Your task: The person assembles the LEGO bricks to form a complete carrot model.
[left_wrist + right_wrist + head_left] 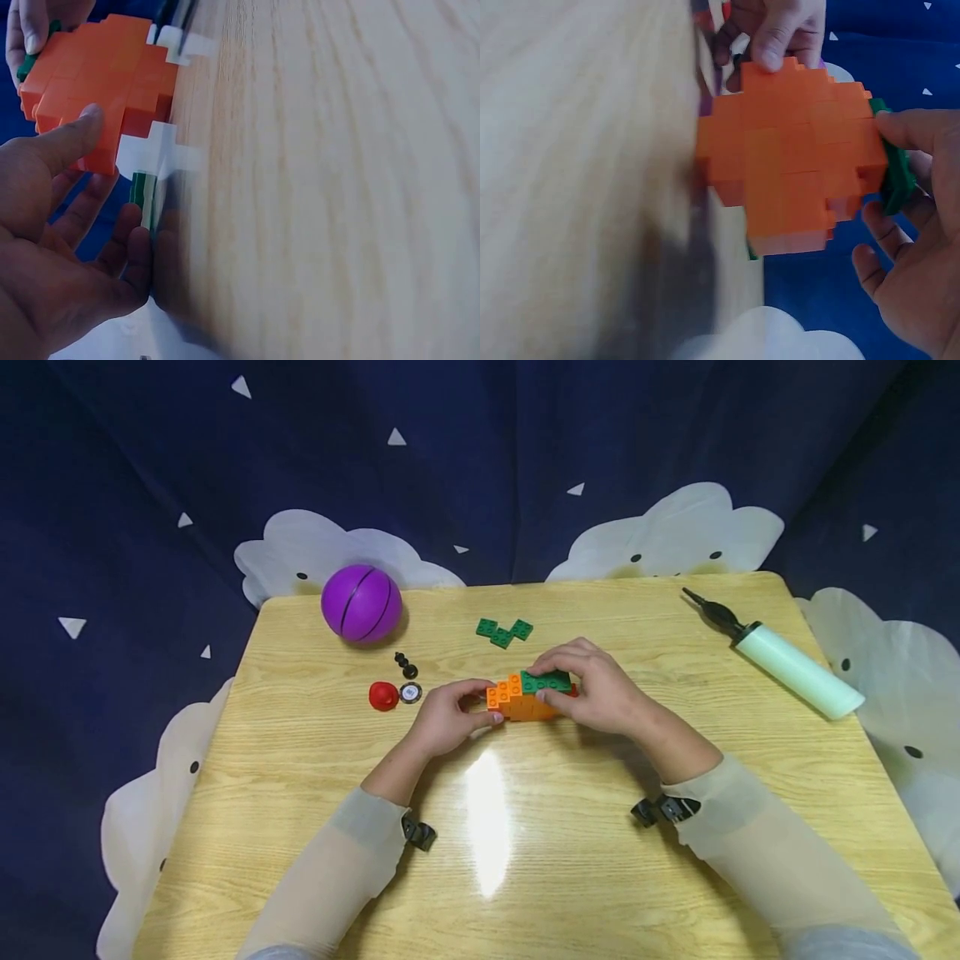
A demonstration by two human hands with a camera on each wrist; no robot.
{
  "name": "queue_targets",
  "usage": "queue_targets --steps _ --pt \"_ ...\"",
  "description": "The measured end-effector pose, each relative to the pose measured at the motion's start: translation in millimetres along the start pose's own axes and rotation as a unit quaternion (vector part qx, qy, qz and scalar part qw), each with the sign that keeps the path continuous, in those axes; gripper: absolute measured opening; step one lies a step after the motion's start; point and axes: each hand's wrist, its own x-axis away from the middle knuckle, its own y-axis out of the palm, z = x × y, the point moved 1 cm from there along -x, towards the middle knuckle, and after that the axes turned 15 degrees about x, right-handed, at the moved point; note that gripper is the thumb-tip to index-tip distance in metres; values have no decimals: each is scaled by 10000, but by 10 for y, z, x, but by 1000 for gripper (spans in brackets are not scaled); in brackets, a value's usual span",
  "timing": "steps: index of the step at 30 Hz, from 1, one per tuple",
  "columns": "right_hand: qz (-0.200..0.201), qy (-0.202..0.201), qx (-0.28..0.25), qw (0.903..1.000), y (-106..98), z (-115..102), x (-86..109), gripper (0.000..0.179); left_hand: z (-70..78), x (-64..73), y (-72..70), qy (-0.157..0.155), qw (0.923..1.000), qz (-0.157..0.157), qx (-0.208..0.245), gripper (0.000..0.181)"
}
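Note:
An orange brick model (528, 707) with stepped edges stands on the table, between both hands. The left hand (447, 717) holds its left end, thumb on the near face and fingers behind. A long green brick (546, 682) lies along the model's top, pinched between thumb and fingers of the right hand (600, 687). In the right wrist view the green brick (896, 169) sits against the upper edge of the orange model (795, 150); whether it is pressed fully on, I cannot tell. The left wrist view shows the left thumb (75, 139) on the orange face.
Several small green bricks (502, 637) lie behind the model. To the left are a purple ball (362, 603), a black beaded piece (407, 666), a red cap-shaped piece (383, 696) and a round black-and-white disc (410, 692). A pale green hand pump (798, 670) lies at the right.

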Motion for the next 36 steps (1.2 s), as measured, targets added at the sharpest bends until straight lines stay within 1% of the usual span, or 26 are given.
queue_targets --steps 2,4,9,17,22,28,31,36 --pt "-32 112 -131 9998 21 31 23 32 -5 -1 -3 -11 10000 -8 -8 46" --pt "-113 278 -233 9993 38 57 49 38 -10 -3 -8 -17 10000 -16 -13 46" --pt "-349 630 -286 9970 52 97 98 53 -10 -1 -21 -36 10000 -40 -30 48" --pt "-611 968 -135 9933 86 210 176 57 -1 4 -23 -118 9999 -54 56 48" --pt "-687 1094 -67 9916 108 304 240 58 -1 1 -17 -126 9999 -49 93 48" --pt "-891 1278 -78 9878 133 408 323 62 5 4 -17 -146 9998 -51 117 48" --pt "-954 1274 -20 9872 154 454 355 64 5 2 -15 -156 9998 -63 113 48" --pt "-944 1226 -43 9879 190 514 380 57 10 -9 -20 -176 9998 -100 80 48"
